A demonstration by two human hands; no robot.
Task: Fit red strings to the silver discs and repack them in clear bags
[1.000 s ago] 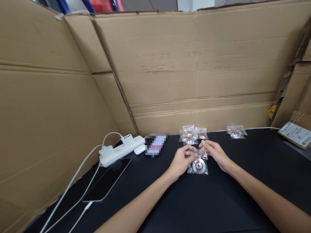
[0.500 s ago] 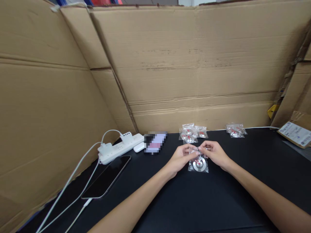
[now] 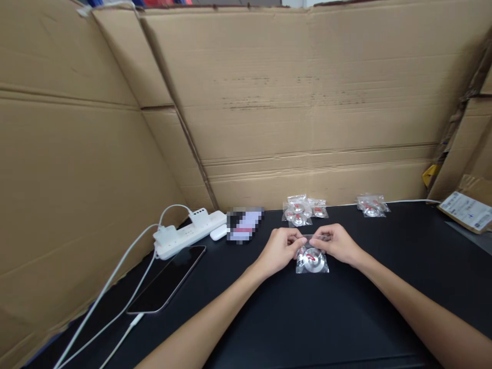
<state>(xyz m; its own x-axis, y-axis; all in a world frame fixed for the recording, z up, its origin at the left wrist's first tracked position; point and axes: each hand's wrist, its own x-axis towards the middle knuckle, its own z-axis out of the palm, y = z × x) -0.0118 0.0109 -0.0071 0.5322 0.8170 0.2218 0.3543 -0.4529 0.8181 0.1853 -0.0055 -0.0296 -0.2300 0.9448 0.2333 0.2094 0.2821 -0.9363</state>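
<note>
A small clear plastic bag (image 3: 312,260) with a round silver metal disc and a red piece inside lies on the black table (image 3: 346,312). My left hand (image 3: 280,248) pinches the bag's top edge from the left. My right hand (image 3: 335,243) pinches the same edge from the right. Both hands have their fingers closed on the bag's mouth. Behind them lies a pile of similar filled bags (image 3: 302,210), and another small pile of bags (image 3: 372,206) sits to the right.
A white power strip (image 3: 187,233) with cables, a white earbud case (image 3: 219,233) and a dark phone (image 3: 167,279) on a cable lie at the left. Cardboard walls (image 3: 307,102) enclose the table. A labelled box (image 3: 467,210) sits at the right.
Both hands have shifted slightly along the bag's top edge and drawn it a little flatter toward the table. The view has tilted a bit.
</note>
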